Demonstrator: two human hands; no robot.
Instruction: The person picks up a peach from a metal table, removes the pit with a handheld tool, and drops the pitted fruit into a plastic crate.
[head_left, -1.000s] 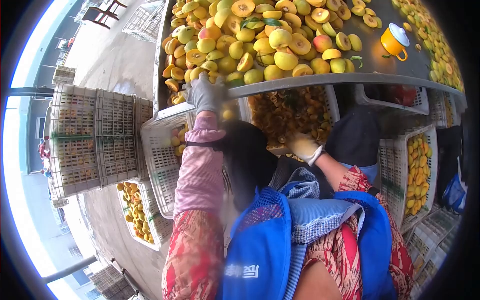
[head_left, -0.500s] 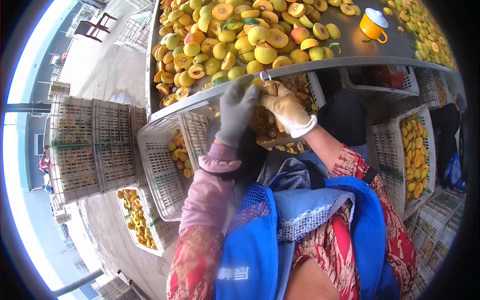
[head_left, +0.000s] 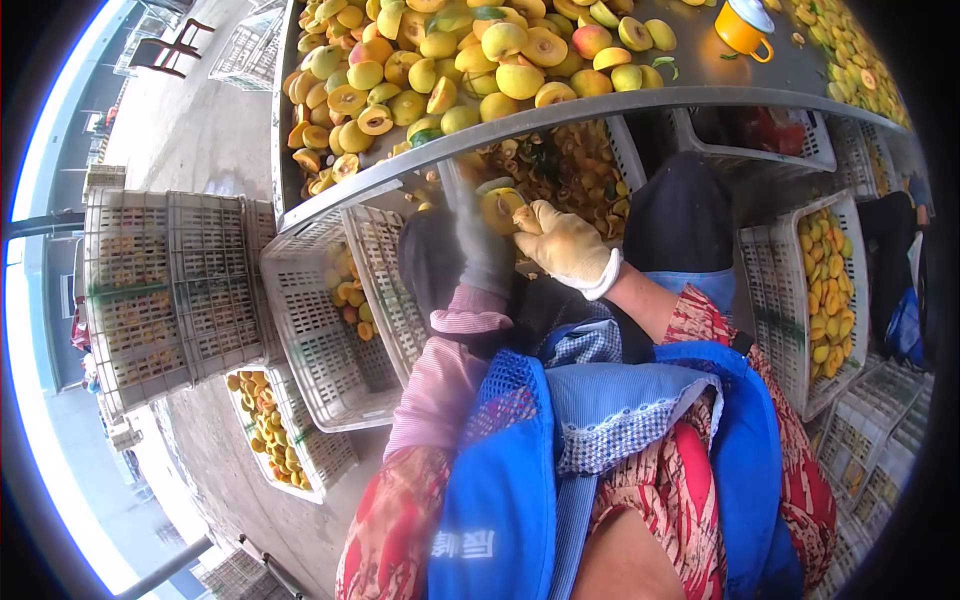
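Observation:
My left hand, in a grey glove, is smeared by motion beside a cut yellow fruit; its fingers cannot be made out. My right hand, in a tan and white glove, is closed, its fingertips against the right side of that fruit. What it grips is hidden. Both hands are below the metal table edge, over a crate of fruit pieces. Halved yellow-green fruit is heaped on the table above them.
A white crate with some fruit stands left of my left arm. Stacked crates are farther left. Another fruit crate stands at right. A yellow mug sits on the table. A co-worker's dark-clothed leg shows at the far right.
Both hands have come down from the table edge, and a cut fruit now shows between them. The metal ring seen at my right fingertips is out of sight. The view has shifted slightly.

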